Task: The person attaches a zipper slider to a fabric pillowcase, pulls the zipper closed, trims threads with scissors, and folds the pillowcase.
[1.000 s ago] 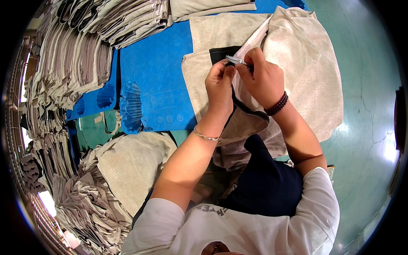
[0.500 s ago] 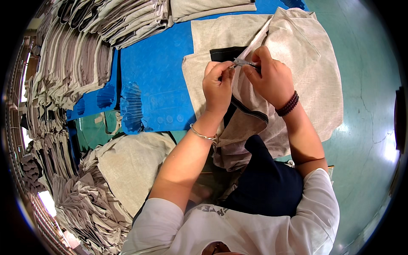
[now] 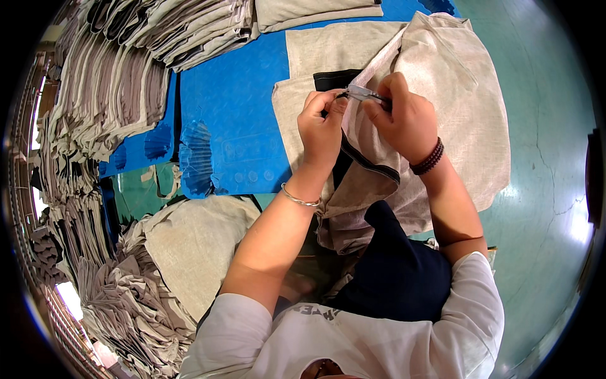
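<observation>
A beige cloth cover point(image 3: 454, 120) with black trim lies over the table's right part, hanging toward me. My left hand point(image 3: 320, 126) is closed in a pinch on its edge, by the dark trim point(image 3: 334, 79). Between the fingers of my right hand point(image 3: 407, 120) sits a pair of small metal thread snips point(image 3: 363, 93), blades pointing left at the left fingertips. The tips meet the edge there; whether a thread lies between them is too small to tell. Another black strip point(image 3: 372, 163) with pale stitching curves below the hands.
Folded beige cloth stacks point(image 3: 120, 82) stand at the far left on the blue table covering point(image 3: 233, 114). One flat folded piece point(image 3: 315, 12) lies at the back. A crumpled cloth heap point(image 3: 139, 290) rests at lower left. Dark blue fabric point(image 3: 404, 278) covers my lap. Green floor point(image 3: 543, 158) shows at right.
The snips have turned slightly and their blades look closer together, nearer my left fingertips. My left hand has shifted a little to the left; the cloth stays nearly in place.
</observation>
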The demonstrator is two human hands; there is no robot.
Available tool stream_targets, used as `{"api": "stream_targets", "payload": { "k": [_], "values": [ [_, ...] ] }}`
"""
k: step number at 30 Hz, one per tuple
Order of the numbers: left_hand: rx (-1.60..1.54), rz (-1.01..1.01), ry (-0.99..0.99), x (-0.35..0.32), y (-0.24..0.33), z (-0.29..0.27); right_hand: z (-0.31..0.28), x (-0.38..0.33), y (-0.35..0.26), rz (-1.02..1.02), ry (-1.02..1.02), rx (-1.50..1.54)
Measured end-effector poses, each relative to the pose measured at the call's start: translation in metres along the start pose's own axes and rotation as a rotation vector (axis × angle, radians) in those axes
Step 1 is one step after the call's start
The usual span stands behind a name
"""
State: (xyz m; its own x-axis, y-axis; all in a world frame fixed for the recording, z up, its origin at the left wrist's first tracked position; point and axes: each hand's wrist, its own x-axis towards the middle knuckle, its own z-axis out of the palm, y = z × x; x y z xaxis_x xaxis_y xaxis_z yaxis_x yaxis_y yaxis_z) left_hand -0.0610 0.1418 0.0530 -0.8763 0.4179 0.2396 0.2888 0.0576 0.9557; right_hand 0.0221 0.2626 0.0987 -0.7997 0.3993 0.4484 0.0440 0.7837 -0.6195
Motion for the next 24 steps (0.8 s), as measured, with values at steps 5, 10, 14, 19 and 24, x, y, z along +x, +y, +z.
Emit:
{"api": "stream_targets", "payload": {
  "k": [5, 10, 14, 19, 24],
  "values": [
    [-0.071, -0.071, 0.004, -0.005, 0.0, 0.008, 0.009, 0.0, -0.005, -0.107, -0.007, -0.052],
    [-0.081, -0.079, 0.012, -0.006, -0.005, 0.005, 0.011, 0.001, -0.009, -0.091, 0.011, -0.021],
    [-0.032, 0.016, 0.059, -0.003, 0.004, 0.007, 0.006, -0.001, -0.002, -0.02, -0.001, 0.019],
    [0.158, 0.153, 0.016, 0.0, 0.008, 0.002, -0.006, -0.002, -0.011, -0.047, -0.108, -0.135],
    [0.243, 0.302, -0.033, 0.002, 0.0, -0.001, -0.01, 0.001, -0.023, -0.07, -0.106, -0.2]
  ]
}}
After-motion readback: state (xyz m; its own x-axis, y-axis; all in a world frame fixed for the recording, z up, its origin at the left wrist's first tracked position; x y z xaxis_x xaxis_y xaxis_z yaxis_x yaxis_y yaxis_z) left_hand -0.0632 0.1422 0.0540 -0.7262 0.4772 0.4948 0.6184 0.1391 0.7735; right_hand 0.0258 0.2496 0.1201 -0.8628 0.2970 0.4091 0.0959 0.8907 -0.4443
